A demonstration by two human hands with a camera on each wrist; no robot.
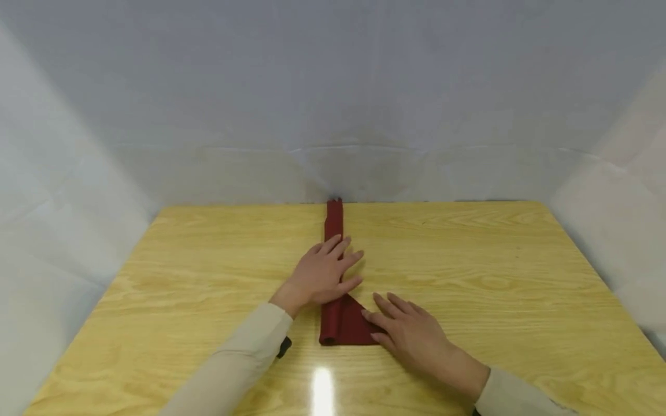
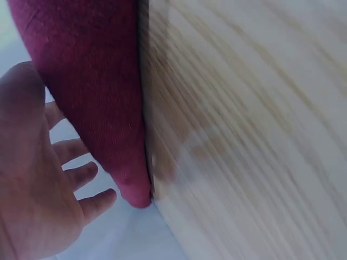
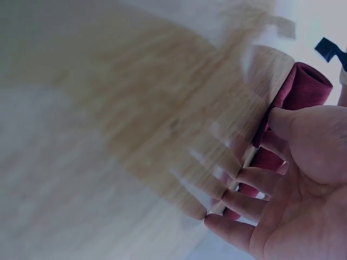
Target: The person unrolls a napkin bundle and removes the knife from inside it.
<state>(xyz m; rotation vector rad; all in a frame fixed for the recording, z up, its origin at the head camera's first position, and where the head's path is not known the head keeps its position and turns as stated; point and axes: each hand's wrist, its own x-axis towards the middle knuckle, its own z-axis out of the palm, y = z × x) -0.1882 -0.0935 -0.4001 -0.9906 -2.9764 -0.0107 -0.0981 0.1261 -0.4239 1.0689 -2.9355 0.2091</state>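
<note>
A dark red cloth [image 1: 333, 222], rolled into a long narrow tube, runs from the table's back edge toward the front. Its near end shows an open coil, and a flat triangular flap [image 1: 355, 325] spreads to the right of it. My left hand [image 1: 318, 276] lies across the middle of the roll, fingers spread and covering part of it. On the flap's right corner rest the straight fingertips of my right hand [image 1: 416, 335], hiding that corner. The left wrist view shows the roll [image 2: 92, 86] close up beside the thumb; in the right wrist view the coiled end [image 3: 309, 89] appears beyond the thumb.
The wooden table [image 1: 484, 260] has a glossy top, with a bright light reflection near the front. A pale sheet [image 1: 364, 86] hangs behind the back edge, and similar white sheets [image 1: 41, 231] stand at both sides.
</note>
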